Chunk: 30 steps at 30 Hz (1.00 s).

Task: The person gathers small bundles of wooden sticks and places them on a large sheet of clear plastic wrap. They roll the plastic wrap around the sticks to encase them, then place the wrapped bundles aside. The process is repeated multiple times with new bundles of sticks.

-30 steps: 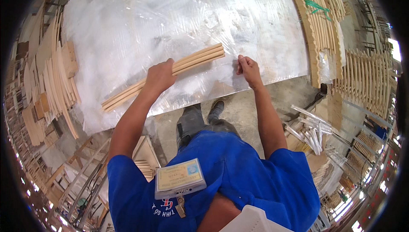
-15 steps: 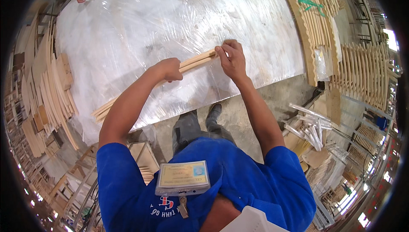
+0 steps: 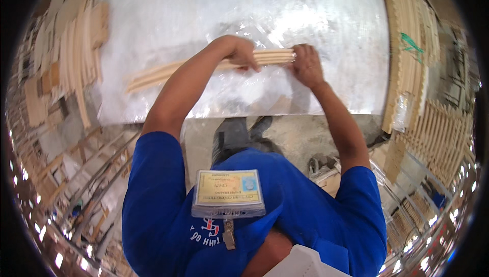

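Note:
A narrow bundle of several pale wooden strips (image 3: 274,56) lies almost level above the table, its far left end fanned out slightly past my left forearm. My left hand (image 3: 240,54) is closed round the strips near their middle-right part. At the right end of the bundle, my right hand (image 3: 307,65) grips the tips with bent fingers. Something clear and shiny, like plastic film, glints at that end, but I cannot tell its shape. Under both hands is a table (image 3: 326,27) with a whitish, glossy covering.
Long wavy-edged wooden strips (image 3: 407,27) with a green tie (image 3: 410,47) are stacked along the table's right edge. Curved wooden pieces (image 3: 80,48) are piled at the left. Slatted wooden parts (image 3: 445,129) stand farther right. Concrete floor (image 3: 295,134) shows before the table.
My view has turned, and the bundle now lies more level. My right hand has changed from a fingertip hold to fingers over the strip ends. Another person's hand and a roll have left view.

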Available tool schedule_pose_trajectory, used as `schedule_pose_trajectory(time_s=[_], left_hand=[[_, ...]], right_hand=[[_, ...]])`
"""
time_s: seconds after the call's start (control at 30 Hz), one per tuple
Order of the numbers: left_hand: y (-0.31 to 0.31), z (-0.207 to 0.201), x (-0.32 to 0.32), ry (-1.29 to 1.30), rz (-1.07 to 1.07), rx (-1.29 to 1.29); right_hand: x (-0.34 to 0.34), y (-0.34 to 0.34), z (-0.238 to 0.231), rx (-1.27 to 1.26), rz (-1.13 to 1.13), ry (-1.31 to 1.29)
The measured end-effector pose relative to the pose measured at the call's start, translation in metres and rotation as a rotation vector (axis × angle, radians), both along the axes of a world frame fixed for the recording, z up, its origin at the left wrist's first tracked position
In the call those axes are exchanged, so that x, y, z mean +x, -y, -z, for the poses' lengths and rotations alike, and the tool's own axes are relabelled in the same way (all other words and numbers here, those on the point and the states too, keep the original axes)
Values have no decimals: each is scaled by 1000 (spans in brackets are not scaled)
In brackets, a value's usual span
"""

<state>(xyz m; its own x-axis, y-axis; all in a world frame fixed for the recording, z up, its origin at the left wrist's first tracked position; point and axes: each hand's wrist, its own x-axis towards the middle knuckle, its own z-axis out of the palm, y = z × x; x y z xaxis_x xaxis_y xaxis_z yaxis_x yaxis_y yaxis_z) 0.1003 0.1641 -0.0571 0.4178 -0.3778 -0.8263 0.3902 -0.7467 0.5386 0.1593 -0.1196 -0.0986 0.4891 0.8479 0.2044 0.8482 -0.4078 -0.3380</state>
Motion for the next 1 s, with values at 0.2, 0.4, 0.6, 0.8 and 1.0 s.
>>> schedule_pose_trajectory(time_s=[0.2,0.4,0.6,0.8,1.0], left_hand=[[10,-53,-102,539,-457,519],[43,35,-214,561,-915,382],[39,13,-161,527,-1712,-324],[34,31,-85,1017,-1165,104],[31,53,-72,1462,-188,556]], right_hand=[[3,21,9,-49,143,-16],[-6,-5,5,30,58,6],[2,16,2,-29,94,43],[22,-8,-6,-228,15,-44],[46,-2,-7,-244,-34,-195]])
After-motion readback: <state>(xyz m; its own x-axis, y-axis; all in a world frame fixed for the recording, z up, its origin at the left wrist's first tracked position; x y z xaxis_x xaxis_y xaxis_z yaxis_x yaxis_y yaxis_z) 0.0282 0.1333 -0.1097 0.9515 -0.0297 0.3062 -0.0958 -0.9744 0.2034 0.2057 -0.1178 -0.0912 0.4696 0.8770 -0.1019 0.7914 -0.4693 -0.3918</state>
